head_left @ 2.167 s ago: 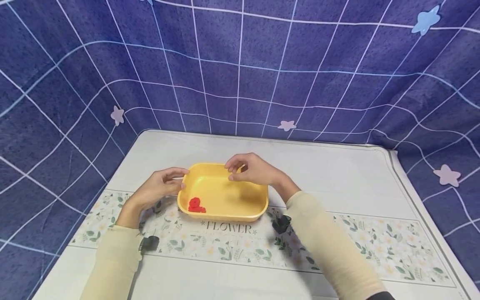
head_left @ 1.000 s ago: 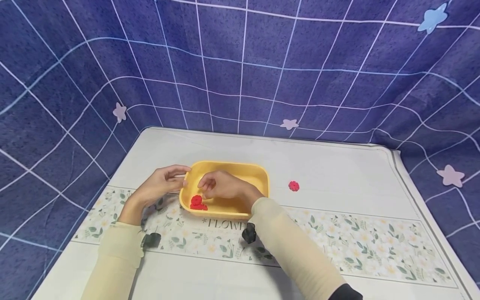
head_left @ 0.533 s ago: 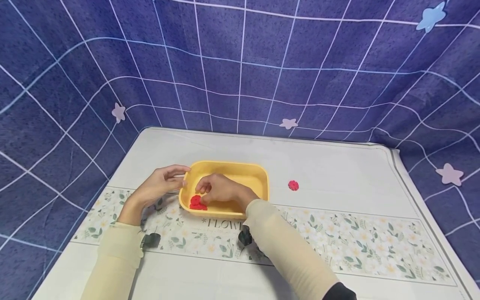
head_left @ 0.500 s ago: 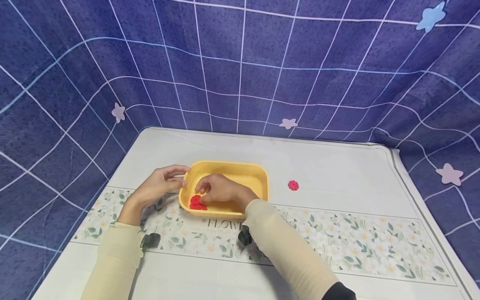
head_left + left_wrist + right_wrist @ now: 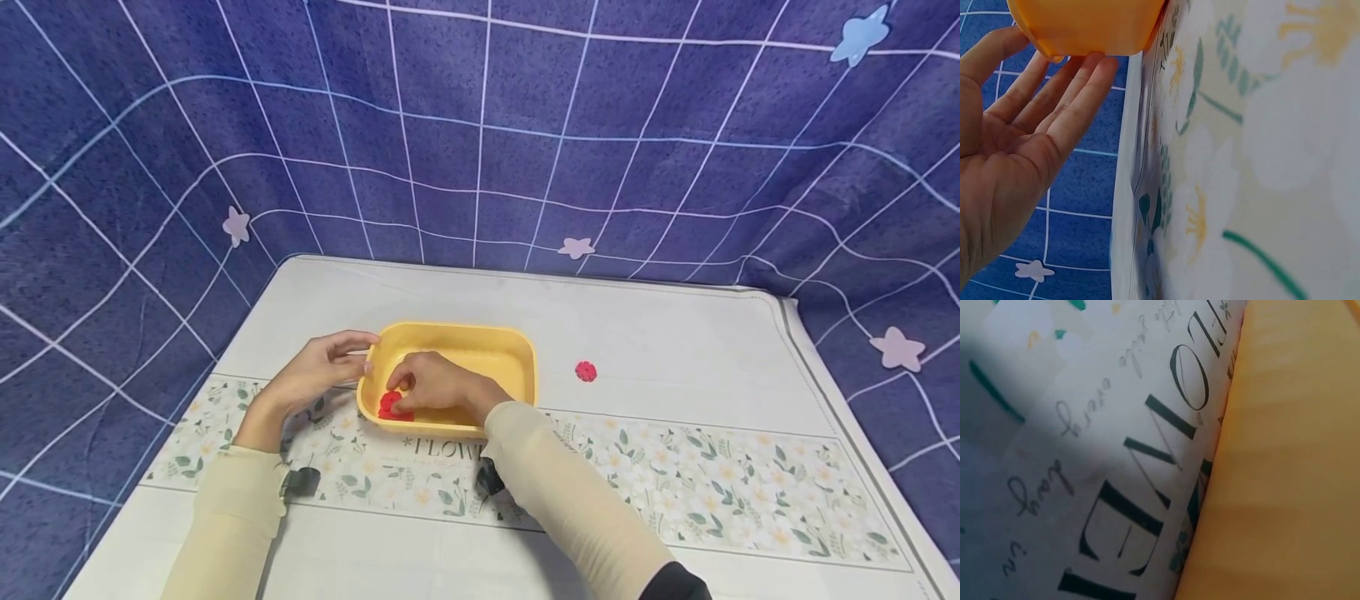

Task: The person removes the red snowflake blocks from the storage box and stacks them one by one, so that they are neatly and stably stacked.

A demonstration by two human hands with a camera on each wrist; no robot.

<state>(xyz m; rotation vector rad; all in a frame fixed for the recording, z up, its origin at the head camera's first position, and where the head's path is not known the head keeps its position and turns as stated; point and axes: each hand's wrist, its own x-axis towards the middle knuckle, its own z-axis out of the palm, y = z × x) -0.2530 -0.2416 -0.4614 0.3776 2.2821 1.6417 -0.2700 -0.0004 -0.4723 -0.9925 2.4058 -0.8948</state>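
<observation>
A yellow rectangular tray (image 5: 487, 340) sits on the table, and several red flower-shaped pieces (image 5: 386, 413) lie in its near left corner. My left hand (image 5: 315, 372) touches the tray's left end from outside; in the left wrist view that hand (image 5: 1029, 119) has fairly straight fingers against the tray's outer wall (image 5: 1094, 28). Inside the tray, my right hand (image 5: 438, 383) has its thumb and fingertips around a red flower-shaped piece, partly covering it. The right wrist view shows only the tray's side (image 5: 1285, 462) and printed cloth, not the hand.
One red flower-shaped piece (image 5: 586, 372) lies on the white table right of the tray. A floral printed strip (image 5: 720, 483) with lettering crosses the tablecloth (image 5: 675, 350). A blue gridded curtain (image 5: 480, 125) hangs behind and at both sides.
My right hand has moved from above the tray's far right down to the red pieces at near left, its fingertips now closing around one. My left hand has stayed at the tray's left end.
</observation>
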